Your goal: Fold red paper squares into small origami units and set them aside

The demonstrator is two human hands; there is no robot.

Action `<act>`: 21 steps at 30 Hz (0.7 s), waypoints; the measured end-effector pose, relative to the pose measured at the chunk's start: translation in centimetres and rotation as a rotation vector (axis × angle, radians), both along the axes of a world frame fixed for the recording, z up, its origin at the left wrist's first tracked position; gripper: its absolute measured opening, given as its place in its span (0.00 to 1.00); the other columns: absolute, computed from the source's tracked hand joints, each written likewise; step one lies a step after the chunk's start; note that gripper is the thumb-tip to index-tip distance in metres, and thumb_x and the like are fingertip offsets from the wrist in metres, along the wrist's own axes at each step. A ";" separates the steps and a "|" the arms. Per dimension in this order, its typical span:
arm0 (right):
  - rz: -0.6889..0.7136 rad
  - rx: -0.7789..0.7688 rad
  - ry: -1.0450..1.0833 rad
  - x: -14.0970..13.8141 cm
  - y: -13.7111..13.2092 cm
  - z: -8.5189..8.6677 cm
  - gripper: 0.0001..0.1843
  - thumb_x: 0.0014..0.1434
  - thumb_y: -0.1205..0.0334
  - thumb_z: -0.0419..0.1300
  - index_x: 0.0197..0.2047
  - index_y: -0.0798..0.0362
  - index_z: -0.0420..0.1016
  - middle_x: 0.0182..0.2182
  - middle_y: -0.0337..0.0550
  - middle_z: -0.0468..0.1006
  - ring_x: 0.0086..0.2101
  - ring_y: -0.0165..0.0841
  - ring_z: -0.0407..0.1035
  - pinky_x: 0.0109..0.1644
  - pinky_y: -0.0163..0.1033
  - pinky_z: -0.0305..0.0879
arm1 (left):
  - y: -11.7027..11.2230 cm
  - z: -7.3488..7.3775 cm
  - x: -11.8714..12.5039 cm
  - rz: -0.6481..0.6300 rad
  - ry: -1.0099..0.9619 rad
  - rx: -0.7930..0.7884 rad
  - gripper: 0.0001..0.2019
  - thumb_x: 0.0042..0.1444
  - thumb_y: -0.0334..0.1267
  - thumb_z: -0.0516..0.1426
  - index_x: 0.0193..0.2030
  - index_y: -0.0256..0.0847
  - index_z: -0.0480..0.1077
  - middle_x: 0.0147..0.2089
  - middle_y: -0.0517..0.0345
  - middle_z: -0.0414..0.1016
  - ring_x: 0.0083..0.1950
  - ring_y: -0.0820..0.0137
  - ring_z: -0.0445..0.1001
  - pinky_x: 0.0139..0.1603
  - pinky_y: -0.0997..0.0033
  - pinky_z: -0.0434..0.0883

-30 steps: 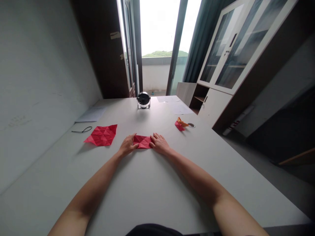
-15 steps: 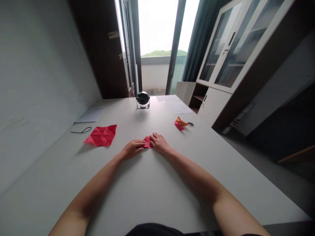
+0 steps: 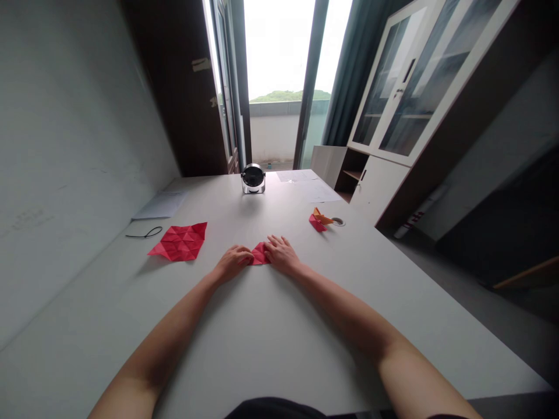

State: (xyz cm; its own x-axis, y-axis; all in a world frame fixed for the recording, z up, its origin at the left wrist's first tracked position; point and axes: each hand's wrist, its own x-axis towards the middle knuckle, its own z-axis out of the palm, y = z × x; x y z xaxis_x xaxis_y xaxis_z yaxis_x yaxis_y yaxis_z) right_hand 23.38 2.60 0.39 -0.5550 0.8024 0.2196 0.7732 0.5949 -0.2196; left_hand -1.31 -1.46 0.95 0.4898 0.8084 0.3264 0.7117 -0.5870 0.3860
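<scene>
Between my hands, low on the white table (image 3: pixel 271 337), lies a small piece of folded red paper (image 3: pixel 259 254). The fingers of my left hand (image 3: pixel 234 262) are curled and closed on its left corner. My right hand (image 3: pixel 282 255) grips its right side, with the fingertips pointing away from me over that edge. Both hands hide the paper's side corners; only its middle and lower edge show. Farther left rests a larger creased sheet of red paper (image 3: pixel 181 241), unfolded and slightly raised at its corners.
Folded red and orange paper pieces (image 3: pixel 320 219) stand at the right beside a roll of tape (image 3: pixel 338 222). A round black-and-silver device (image 3: pixel 253 178) is at the back. A black cord loop (image 3: pixel 146 233) and white papers (image 3: pixel 159 205) lie along the left wall.
My left hand has shifted slightly left and its fingers have curled in more. More of the small red paper's lower edge shows. My right hand has barely moved.
</scene>
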 end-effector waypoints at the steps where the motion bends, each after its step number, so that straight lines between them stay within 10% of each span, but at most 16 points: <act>1: 0.041 0.012 0.006 -0.1 -0.1 0.2 0.23 0.70 0.56 0.48 0.65 0.48 0.65 0.69 0.49 0.59 0.69 0.40 0.49 0.72 0.54 0.37 | 0.1 -0.1 0.0 -0.016 -0.008 0.005 0.12 0.65 0.38 0.53 0.48 0.47 0.78 0.53 0.53 0.78 0.55 0.63 0.73 0.60 0.59 0.69; 6: 0.219 -0.022 0.017 -0.3 -0.5 0.6 0.22 0.71 0.56 0.47 0.65 0.43 0.66 0.65 0.44 0.66 0.66 0.39 0.54 0.71 0.53 0.39 | 0.4 -0.4 -0.3 -0.067 -0.045 0.008 0.13 0.65 0.36 0.54 0.51 0.48 0.77 0.56 0.55 0.77 0.59 0.65 0.72 0.64 0.58 0.67; 16: -0.119 -0.032 0.006 0.5 0.2 0.5 0.21 0.69 0.53 0.50 0.60 0.48 0.70 0.63 0.51 0.66 0.64 0.43 0.56 0.68 0.53 0.47 | 0.0 0.1 0.0 -0.009 -0.079 -0.022 0.08 0.63 0.38 0.56 0.40 0.44 0.77 0.54 0.52 0.78 0.57 0.63 0.73 0.61 0.58 0.69; 21: -0.025 -0.014 0.028 0.7 0.5 0.3 0.22 0.68 0.53 0.53 0.62 0.48 0.69 0.62 0.49 0.68 0.63 0.41 0.59 0.66 0.47 0.52 | -0.1 0.2 -0.2 0.041 -0.051 -0.061 0.05 0.59 0.39 0.59 0.33 0.43 0.73 0.55 0.53 0.77 0.59 0.61 0.71 0.62 0.58 0.67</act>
